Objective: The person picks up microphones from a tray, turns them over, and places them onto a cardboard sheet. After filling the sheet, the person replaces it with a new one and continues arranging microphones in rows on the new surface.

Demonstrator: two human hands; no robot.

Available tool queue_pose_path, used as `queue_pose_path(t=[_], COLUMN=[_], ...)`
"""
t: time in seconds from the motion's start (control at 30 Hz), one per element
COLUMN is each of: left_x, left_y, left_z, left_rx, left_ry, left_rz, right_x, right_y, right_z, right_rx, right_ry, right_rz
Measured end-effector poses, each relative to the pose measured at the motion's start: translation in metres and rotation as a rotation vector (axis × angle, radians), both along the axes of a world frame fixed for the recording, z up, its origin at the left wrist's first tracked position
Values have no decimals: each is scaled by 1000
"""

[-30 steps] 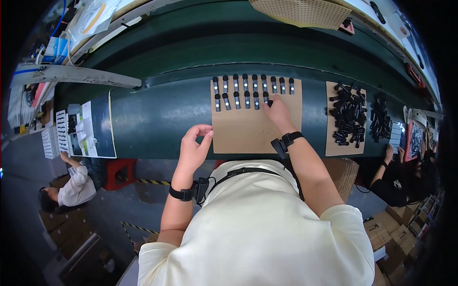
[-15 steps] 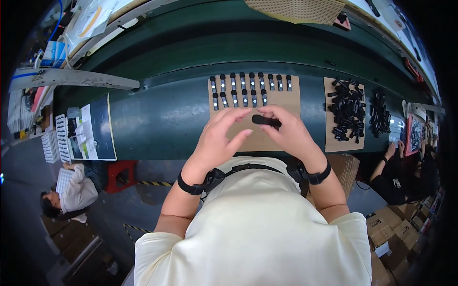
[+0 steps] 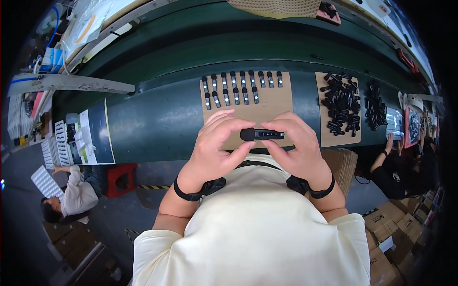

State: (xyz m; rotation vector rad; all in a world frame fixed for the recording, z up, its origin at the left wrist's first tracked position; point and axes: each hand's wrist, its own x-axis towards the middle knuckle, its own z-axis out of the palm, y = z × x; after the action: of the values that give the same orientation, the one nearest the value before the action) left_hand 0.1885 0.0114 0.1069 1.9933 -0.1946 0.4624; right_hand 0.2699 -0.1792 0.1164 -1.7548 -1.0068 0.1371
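Note:
A small black clip-on microphone with a round foam tip lies level between my hands, close to the table's near edge. The thumb and fingers of my left hand pinch its foam end. At the other end, my right hand grips the body between thumb and fingers. Small marks show along the side facing up. Beyond my hands, several similar microphones stand in two rows on a brown cardboard sheet, foam ends away from me. Most show a small pale light.
To the right, a heap of black microphones covers a second cardboard sheet, with another dark pile beside it. A metal arm reaches in from the left. One person sits left; others work at far right.
My left hand has closed on the foam end, where it was apart before. The microphone has come nearer to me and turned, showing its marked side. The view has shifted slightly.

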Motion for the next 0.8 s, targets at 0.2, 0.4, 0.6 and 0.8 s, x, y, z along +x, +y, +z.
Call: queue_pose_path(t=[0.2,0.4,0.6,0.8], left_x=[-3,-7,-9,-10], left_y=[-6,-9,-10,-10], left_z=[6,7,6,6], left_rx=[69,77,72,24], left_ry=[-40,-50,-58,-22], left_rz=[3,2,10,20], right_x=[-2,-5,-6,-5], right_y=[-2,-5,-5,-4], right_z=[2,0,1,2], right_rx=[35,54,65,65], right_ry=[-104,-133,-150,-156], right_rz=[20,44,40,50])
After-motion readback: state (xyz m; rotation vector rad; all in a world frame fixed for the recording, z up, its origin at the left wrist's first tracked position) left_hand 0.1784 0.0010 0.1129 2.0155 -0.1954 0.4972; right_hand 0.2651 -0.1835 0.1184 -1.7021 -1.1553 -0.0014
